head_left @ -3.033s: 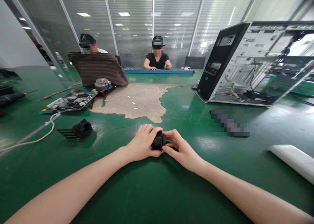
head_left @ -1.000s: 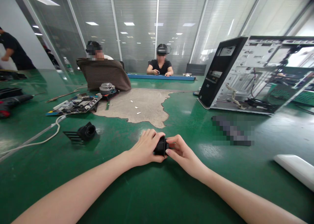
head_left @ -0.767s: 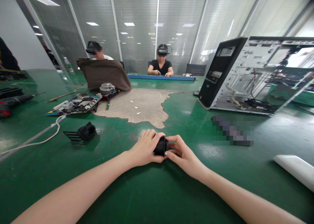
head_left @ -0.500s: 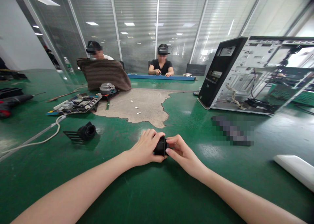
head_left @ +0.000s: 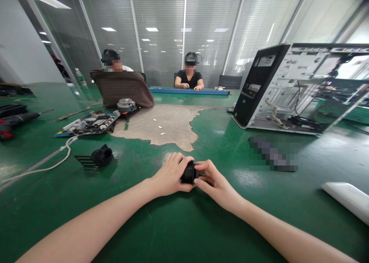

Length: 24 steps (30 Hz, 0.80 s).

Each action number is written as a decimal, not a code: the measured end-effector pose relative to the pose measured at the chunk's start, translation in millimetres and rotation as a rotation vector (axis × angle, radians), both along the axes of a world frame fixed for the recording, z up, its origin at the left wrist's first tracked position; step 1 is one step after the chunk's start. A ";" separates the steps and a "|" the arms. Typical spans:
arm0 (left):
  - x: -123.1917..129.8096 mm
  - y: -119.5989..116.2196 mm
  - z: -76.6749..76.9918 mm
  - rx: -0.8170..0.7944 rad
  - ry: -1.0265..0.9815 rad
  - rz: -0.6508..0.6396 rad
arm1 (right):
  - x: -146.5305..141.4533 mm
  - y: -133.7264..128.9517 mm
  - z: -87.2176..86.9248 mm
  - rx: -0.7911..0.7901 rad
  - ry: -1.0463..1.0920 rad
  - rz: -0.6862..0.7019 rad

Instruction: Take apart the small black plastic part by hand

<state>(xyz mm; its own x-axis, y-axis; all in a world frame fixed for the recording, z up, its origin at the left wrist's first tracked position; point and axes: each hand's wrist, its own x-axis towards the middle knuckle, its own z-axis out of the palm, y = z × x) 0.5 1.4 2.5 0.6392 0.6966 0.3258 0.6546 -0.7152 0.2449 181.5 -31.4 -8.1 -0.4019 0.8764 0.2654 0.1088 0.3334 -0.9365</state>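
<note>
My left hand (head_left: 174, 172) is wrapped round a small black plastic part (head_left: 188, 173), low over the green table. The part has a flat rim facing right; its far side and left end are hidden by my fingers. At that rim, the thumb and fingertips of my right hand (head_left: 211, 180) pinch a smaller dark piece on the part's right side. I cannot tell whether that piece is separate. Left of my hands lies a black plastic duct-like piece (head_left: 102, 155) with a round opening and slotted fins.
A circuit board (head_left: 89, 123) and a power drill (head_left: 17, 123) lie to the left. At right stand an open computer case (head_left: 259, 88) and a white object (head_left: 347, 199). Two people sit at the far side, behind a brown cloth-covered thing (head_left: 121, 86) and a blue bar (head_left: 190, 90).
Both hands stay in nearly the same place. The right fingertips have shifted very slightly at the black part's rim. The view has tilted a touch.
</note>
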 end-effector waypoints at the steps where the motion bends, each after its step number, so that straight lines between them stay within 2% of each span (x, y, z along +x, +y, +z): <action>1: 0.2 0.0 -0.2 0.002 -0.001 0.003 | -0.2 0.0 0.3 -0.004 0.005 -0.005; 9: 0.5 -0.7 -0.8 -0.006 -0.025 0.009 | -1.7 -0.6 7.5 -0.112 -0.024 -0.007; 17: 0.4 -1.1 -0.1 -0.012 -0.032 0.002 | -0.1 1.4 1.2 -0.043 0.037 -0.005; 24: 0.3 -1.0 0.2 -0.005 -0.031 0.008 | -1.8 0.8 5.2 -0.130 0.010 -0.006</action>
